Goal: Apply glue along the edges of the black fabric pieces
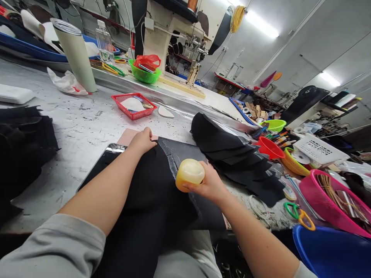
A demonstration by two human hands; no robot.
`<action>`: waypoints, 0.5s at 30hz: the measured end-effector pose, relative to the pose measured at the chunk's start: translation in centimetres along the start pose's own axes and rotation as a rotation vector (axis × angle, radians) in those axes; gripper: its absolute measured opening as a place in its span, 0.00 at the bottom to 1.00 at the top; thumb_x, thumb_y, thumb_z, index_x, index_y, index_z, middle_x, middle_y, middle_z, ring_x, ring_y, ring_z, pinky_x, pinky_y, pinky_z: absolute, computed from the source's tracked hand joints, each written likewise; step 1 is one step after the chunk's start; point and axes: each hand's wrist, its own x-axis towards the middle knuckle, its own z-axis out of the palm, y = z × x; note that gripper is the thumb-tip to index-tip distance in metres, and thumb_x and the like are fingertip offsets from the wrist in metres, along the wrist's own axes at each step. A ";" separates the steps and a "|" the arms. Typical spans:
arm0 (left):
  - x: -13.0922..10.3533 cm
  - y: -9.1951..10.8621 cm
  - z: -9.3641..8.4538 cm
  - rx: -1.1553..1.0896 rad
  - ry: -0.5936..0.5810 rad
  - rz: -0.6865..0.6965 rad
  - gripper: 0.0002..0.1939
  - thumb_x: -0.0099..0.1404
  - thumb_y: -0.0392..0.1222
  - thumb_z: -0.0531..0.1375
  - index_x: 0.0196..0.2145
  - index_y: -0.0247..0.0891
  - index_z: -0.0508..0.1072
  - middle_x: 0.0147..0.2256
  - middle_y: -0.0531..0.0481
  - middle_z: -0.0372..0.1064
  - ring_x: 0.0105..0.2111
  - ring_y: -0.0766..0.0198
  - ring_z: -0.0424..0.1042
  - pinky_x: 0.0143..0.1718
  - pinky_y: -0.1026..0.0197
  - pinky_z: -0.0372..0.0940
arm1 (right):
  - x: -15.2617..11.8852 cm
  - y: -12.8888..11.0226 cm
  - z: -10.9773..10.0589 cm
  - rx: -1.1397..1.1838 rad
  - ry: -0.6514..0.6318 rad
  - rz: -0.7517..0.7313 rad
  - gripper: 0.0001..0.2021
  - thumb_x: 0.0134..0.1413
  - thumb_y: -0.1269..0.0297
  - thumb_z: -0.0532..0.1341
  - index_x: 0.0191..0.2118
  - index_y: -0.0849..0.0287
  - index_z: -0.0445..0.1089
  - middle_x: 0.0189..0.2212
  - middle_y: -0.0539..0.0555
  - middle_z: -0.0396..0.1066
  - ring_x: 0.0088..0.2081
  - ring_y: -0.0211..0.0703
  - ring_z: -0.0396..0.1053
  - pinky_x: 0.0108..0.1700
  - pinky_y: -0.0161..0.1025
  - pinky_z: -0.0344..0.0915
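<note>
In my right hand point(210, 183) is a yellowish squeeze bottle point(191, 172), tipped over the edge of a black fabric piece point(145, 197). My left hand point(142, 141) pinches that fabric near its top edge, fingers pressed together. The fabric hangs down over the table edge toward my lap. Beneath it a darker flat sheet point(185, 148) shows, with a greyish, glossy strip along the fabric's edge. The bottle's tip is hidden behind its body. A pinkish board point(127, 136) peeks out underneath. Right of the sheet, several black cut pieces point(232, 150) lie fanned and overlapping.
A red basket point(133, 112), a tumbler point(75, 54) and a green bowl point(145, 75) stand toward the back. Black cloth point(26, 150) is piled left. Scissors point(300, 216), a pink basket point(315, 189) and a blue bin point(333, 247) are right. A sewing machine point(179, 34) rises behind.
</note>
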 end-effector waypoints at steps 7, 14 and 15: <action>0.0 0.3 -0.1 0.028 0.019 -0.001 0.13 0.52 0.42 0.59 0.33 0.41 0.59 0.34 0.50 0.68 0.37 0.58 0.67 0.30 0.64 0.58 | -3.0 0.1 -0.8 0.090 -0.037 0.008 0.22 0.36 0.53 0.67 0.39 0.55 0.65 0.34 0.53 0.70 0.41 0.53 0.68 0.43 0.46 0.62; 0.2 0.3 0.0 0.018 0.024 -0.014 0.13 0.51 0.43 0.60 0.32 0.42 0.59 0.33 0.50 0.67 0.37 0.58 0.67 0.29 0.64 0.57 | -6.4 0.5 -1.4 0.162 -0.027 0.067 0.25 0.35 0.55 0.67 0.42 0.55 0.64 0.37 0.54 0.69 0.36 0.49 0.69 0.37 0.42 0.65; 0.3 0.3 0.0 0.019 0.025 -0.016 0.13 0.51 0.43 0.60 0.32 0.42 0.59 0.33 0.50 0.68 0.37 0.58 0.67 0.29 0.64 0.57 | -7.0 0.6 -1.4 0.171 -0.024 0.072 0.24 0.35 0.56 0.67 0.42 0.55 0.64 0.36 0.53 0.69 0.35 0.48 0.69 0.36 0.41 0.65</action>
